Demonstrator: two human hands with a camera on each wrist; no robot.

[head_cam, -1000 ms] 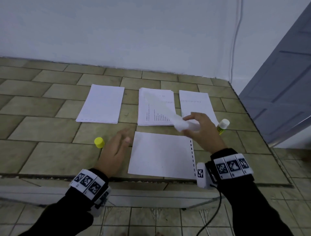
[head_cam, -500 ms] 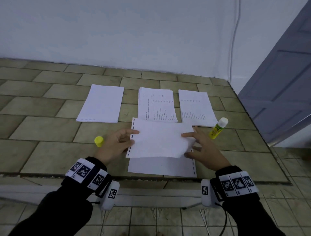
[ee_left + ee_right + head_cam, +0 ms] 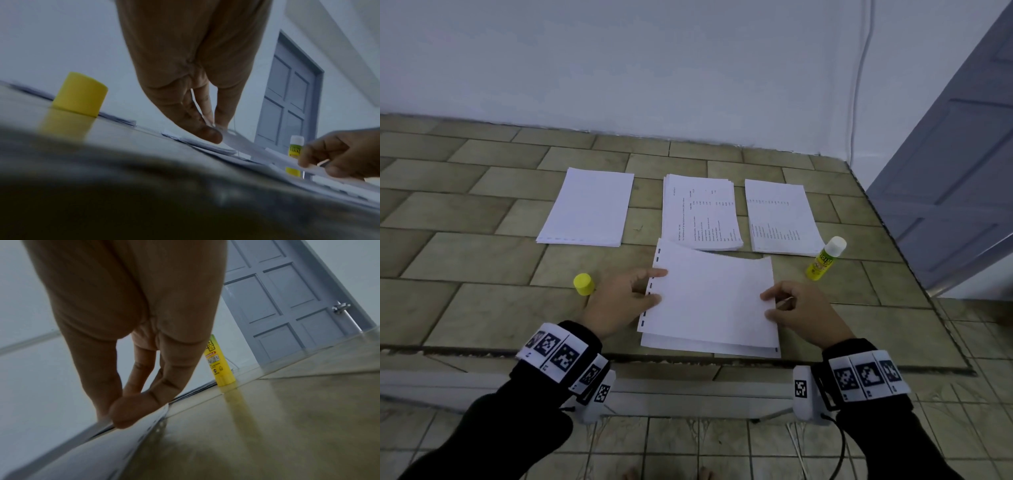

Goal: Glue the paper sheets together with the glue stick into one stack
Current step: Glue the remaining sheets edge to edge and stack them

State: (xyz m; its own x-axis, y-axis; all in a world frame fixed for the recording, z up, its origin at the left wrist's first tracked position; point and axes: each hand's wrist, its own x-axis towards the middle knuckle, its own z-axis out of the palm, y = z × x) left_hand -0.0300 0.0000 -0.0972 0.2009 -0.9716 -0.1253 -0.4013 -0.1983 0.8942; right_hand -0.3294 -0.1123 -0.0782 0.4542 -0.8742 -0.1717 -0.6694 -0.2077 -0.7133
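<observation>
A white sheet [image 3: 709,298] with punched holes along its left edge hovers slightly askew over another sheet [image 3: 722,349] lying near the table's front edge. My left hand [image 3: 659,286] pinches the upper sheet's left edge, and the left wrist view shows thumb and fingers of that left hand [image 3: 213,128] closed on the paper. My right hand [image 3: 768,305] pinches the right edge; its fingertips [image 3: 123,415] clamp the sheet [image 3: 86,443]. The uncapped glue stick [image 3: 825,262] stands upright right of the sheets. Its yellow cap [image 3: 583,284] sits left of my left hand.
Three paper stacks lie in a row behind: a blank one [image 3: 589,209], a printed one [image 3: 700,212] and another printed one [image 3: 780,219]. The tiled tabletop [image 3: 465,308] ends just before my wrists. A grey door [image 3: 962,178] stands at the right.
A second ago my right hand alone carried the sheet in the air. My left hand has since taken its left edge, and both hands have brought it lower and nearer over the bottom sheet.
</observation>
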